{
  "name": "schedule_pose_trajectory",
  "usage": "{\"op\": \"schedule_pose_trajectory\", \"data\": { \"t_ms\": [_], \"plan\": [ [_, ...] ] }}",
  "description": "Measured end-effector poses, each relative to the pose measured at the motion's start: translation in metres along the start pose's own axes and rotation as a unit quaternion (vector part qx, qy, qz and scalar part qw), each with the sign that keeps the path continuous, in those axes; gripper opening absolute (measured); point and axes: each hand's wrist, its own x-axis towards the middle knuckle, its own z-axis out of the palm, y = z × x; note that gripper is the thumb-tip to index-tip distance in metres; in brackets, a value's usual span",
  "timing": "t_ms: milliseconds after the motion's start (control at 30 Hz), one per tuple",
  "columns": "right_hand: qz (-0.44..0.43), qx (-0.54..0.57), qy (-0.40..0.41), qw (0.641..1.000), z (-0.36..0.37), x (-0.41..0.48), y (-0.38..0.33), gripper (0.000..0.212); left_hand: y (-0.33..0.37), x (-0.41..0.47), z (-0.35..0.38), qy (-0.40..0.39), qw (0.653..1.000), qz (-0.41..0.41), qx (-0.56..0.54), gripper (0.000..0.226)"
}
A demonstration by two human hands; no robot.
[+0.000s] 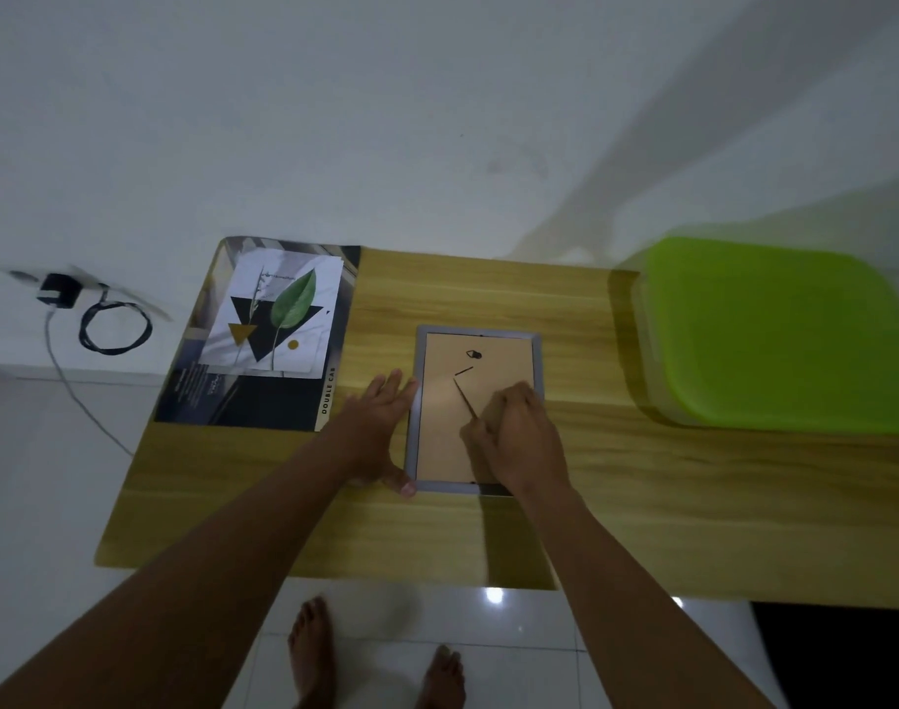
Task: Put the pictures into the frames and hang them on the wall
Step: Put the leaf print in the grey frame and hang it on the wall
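Note:
A grey picture frame (pixel 420 360) lies face down on the wooden table (pixel 641 483), its tan backing board (pixel 493 360) up, with a small black hanger near the top. My left hand (pixel 380 427) lies flat against the frame's left edge, fingers spread, thumb at the lower left corner. My right hand (pixel 513 432) rests on the backing board, fingers curled at the thin stand strut on the board. A leaf picture (pixel 278 314) lies on a dark printed sheet (pixel 242 401) at the table's left end.
A lime-green plastic lid or container (pixel 775 335) takes up the table's right end. A black charger and coiled cable (pixel 109 324) sit at the white wall's foot on the left. My bare feet (pixel 314 652) stand on white floor tiles before the table.

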Motion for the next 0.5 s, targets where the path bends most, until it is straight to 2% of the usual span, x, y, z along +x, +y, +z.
{"op": "schedule_pose_trajectory", "data": {
  "t_ms": [367, 500],
  "plan": [
    [0.058, 0.073, 0.029, 0.995, -0.033, 0.004, -0.012, 0.048, -0.002, 0.001, 0.001, 0.009, 1.000, 0.005, -0.023, 0.139],
    [0.089, 0.049, 0.051, 0.993, -0.061, 0.024, -0.006, 0.041, 0.000, 0.002, 0.002, 0.019, 1.000, 0.004, 0.005, 0.137]
  ]
}}
